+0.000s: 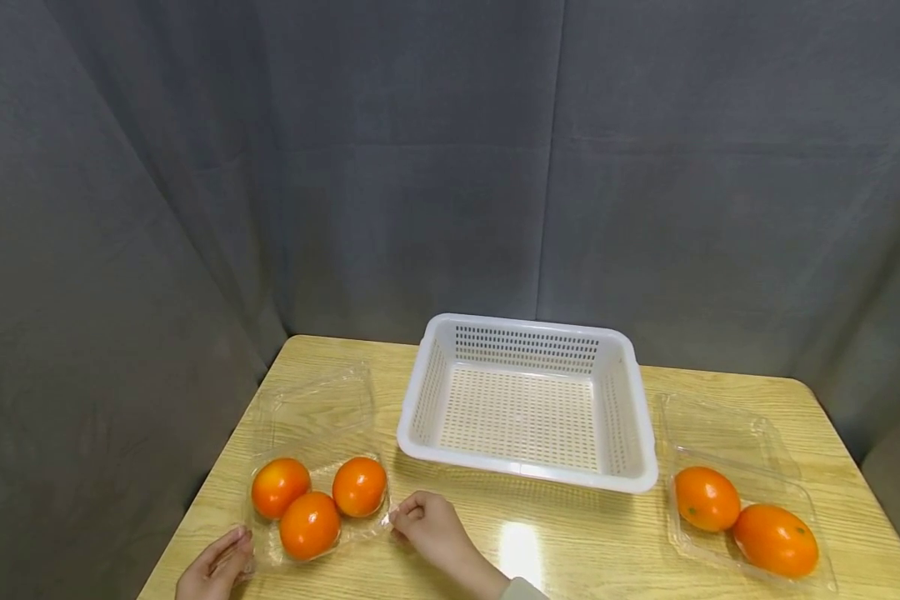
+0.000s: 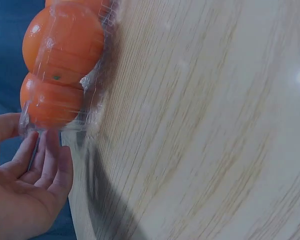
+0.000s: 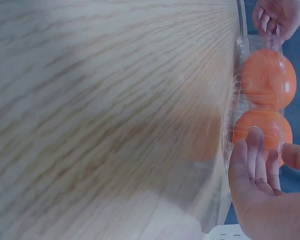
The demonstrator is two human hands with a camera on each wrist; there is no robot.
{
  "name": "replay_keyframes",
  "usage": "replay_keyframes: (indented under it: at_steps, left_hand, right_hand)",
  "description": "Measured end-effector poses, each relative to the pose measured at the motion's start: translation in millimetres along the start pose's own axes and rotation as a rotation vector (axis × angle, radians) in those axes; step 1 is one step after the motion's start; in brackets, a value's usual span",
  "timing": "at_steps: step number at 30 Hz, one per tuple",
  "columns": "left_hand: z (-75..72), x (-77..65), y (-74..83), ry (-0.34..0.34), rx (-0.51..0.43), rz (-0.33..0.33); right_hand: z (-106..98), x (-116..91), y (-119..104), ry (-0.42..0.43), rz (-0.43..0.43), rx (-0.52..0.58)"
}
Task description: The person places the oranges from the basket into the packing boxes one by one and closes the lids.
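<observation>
A clear plastic clamshell container (image 1: 352, 533) lies at the table's left with its lid (image 1: 315, 408) folded back. Three oranges sit in it: one at the left (image 1: 280, 488), one at the front (image 1: 311, 526) and one at the right (image 1: 360, 487). My left hand (image 1: 216, 567) pinches the container's left rim between thumb and fingers, as the left wrist view also shows. At the opposite rim, my right hand (image 1: 437, 532) pinches the edge. Neither hand grips an orange.
A white perforated basket (image 1: 525, 471) stands at the back middle, beyond my right hand. On the right, a second open clear container (image 1: 690, 546) holds two oranges (image 1: 776, 540). Grey curtains (image 1: 420, 167) hang behind and beside the wooden table (image 1: 585, 550).
</observation>
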State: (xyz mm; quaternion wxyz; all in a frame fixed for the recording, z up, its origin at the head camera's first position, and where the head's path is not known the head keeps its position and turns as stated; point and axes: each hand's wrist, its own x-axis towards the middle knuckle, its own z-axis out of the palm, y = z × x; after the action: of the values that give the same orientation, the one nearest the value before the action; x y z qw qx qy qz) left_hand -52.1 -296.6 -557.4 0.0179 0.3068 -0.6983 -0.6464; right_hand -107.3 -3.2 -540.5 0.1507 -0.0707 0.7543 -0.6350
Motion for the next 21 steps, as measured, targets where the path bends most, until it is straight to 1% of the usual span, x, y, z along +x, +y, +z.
replay_keyframes:
  at_steps: [2,5,7,9,11,13,15,18,21]
  left_hand:
    - [-0.1,0.3,0.6,-0.007,0.006,-0.005]
    - [-1.9,1.7,4.6,-0.044,0.043,-0.021]
    - [-4.1,2.6,9.0,-0.063,0.093,-0.029]
    - [-6.3,3.8,14.1,-0.071,0.148,-0.023]
    - [-7.7,5.4,18.7,-0.071,0.18,-0.008]
    - [-8.5,7.7,23.7,-0.055,0.207,0.009]
    - [-9.6,11.4,29.1,-0.056,0.211,0.035]
    - [-12.8,19.4,38.8,-0.085,0.222,0.051]
    - [-18.2,30.9,48.5,-0.144,0.218,0.055]
  right_hand:
    - [0,0,0,0.006,-0.005,0.007]
    - [-1,0,0,0.007,-0.011,0.011]
    - [-1,0,1,0.004,-0.009,0.007]
    - [-1,0,1,0.0,-0.003,-0.001]
    - [-1,-1,2,0.0,0.0,-0.006]
    - [-1,-1,3,0.002,0.0,-0.018]
    - [-1,-1,4,0.005,-0.007,-0.027]
    - [-1,-1,4,0.008,-0.014,-0.038]
    - [0,-1,4,0.011,-0.026,-0.029]
